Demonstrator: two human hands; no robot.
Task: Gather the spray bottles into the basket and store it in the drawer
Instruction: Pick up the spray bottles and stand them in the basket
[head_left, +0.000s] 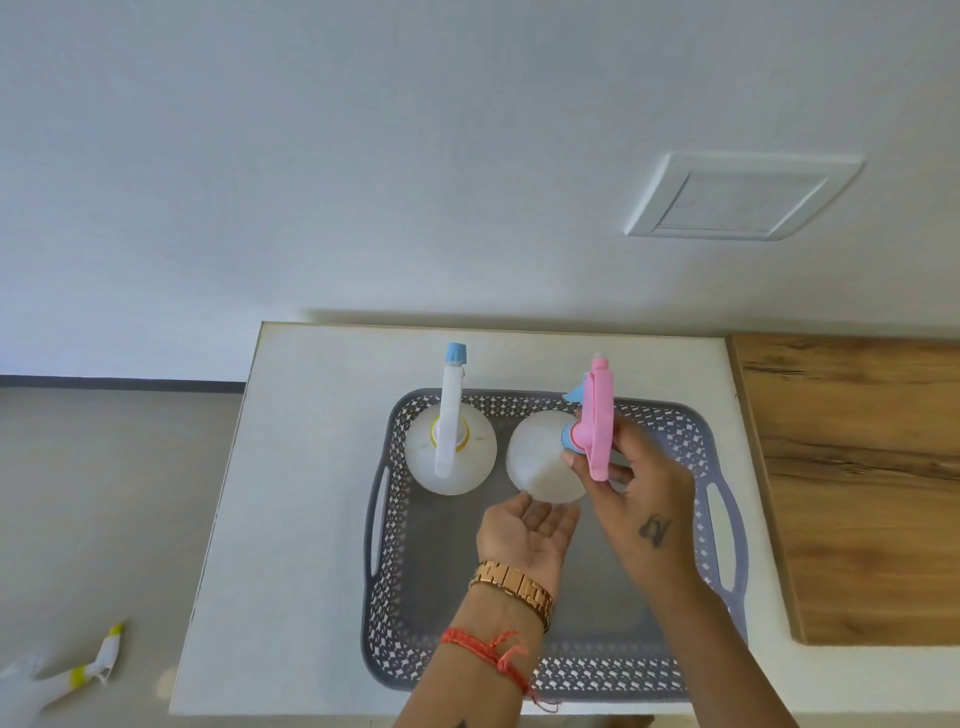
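A grey perforated basket lies on a white cabinet top. In its far left corner stands a translucent spray bottle with a white head and blue nozzle. Beside it to the right is a second translucent bottle with a pink head. My right hand grips that pink head from the right. My left hand is palm up with relaxed fingers, its fingertips touching the lower side of this bottle. A third bottle with yellow trim lies on its side on the floor at the lower left.
The white cabinet top ends at a wall behind and drops to a grey floor on the left. A wooden surface adjoins it on the right. A white wall plate sits above.
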